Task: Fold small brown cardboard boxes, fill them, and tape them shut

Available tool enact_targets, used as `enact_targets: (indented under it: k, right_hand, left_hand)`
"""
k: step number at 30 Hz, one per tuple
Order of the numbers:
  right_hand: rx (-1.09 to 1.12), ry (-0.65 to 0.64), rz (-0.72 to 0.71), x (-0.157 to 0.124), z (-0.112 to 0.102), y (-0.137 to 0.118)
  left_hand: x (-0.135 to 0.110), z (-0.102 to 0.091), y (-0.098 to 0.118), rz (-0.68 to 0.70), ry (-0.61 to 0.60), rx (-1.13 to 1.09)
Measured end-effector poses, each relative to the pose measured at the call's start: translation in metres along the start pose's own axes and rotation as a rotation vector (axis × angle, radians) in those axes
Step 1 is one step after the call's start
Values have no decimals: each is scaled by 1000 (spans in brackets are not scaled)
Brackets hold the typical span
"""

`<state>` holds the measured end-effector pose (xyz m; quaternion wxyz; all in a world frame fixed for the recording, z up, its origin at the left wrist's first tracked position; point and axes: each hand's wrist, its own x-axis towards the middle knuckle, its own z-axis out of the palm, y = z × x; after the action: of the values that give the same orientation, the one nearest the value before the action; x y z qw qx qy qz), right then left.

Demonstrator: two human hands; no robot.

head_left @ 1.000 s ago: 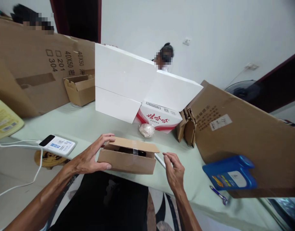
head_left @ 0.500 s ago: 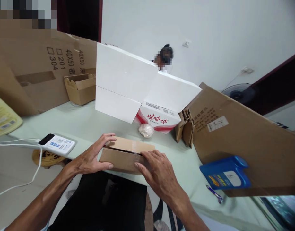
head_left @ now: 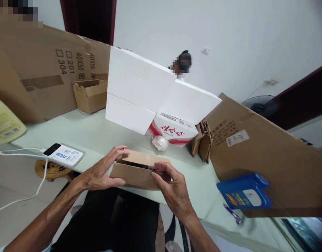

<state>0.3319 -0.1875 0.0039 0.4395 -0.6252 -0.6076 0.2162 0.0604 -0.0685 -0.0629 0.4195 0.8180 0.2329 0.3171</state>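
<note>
The box [head_left: 134, 172] is lying near the front edge of the counter [head_left: 92, 134], just in front of the person. It is small and made of brown cardboard. Its lid is standing a little open, and a dark gap is showing under the lid's front edge.

The left hand [head_left: 99, 175] is gripping the left end of the box: the thumb is pressing on the front wall and the fingers are lying on top of the lid. The right hand [head_left: 172, 190] is closing on the right part of the box, with the fingertips curling at the front edge of the lid and the thumb lying against the front wall.

Behind the box a small wrapped ball [head_left: 160, 142] is lying, and behind that a red-and-white carton [head_left: 175, 128] is standing under the flaps of a white carton [head_left: 139, 87]. A person's head [head_left: 183, 63] is showing over the white carton. To the left a power bank [head_left: 63, 155] with a white cable [head_left: 32, 196] is lying on the counter, well apart from the box. Farther back an open box [head_left: 91, 94] is standing against a big cardboard sheet [head_left: 37, 70]. To the right a blue bottle [head_left: 245, 191] is leaning on another cardboard sheet [head_left: 271, 154], and some folded boxes [head_left: 203, 140] are standing beside it.
</note>
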Motion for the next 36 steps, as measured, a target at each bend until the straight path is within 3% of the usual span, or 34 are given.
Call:
enact_targets:
  k: [13,19,36]
  right_hand:
    - [170,-65,145,19,5,0]
    - [286,3,166,19,4,0]
    - [722,-6,453,52,-14,4]
  left_hand:
    - [-3,2,10,33,-73,56]
    - [-2,2,12,25,-85,69]
    - [-11,8,14,44,-91,138]
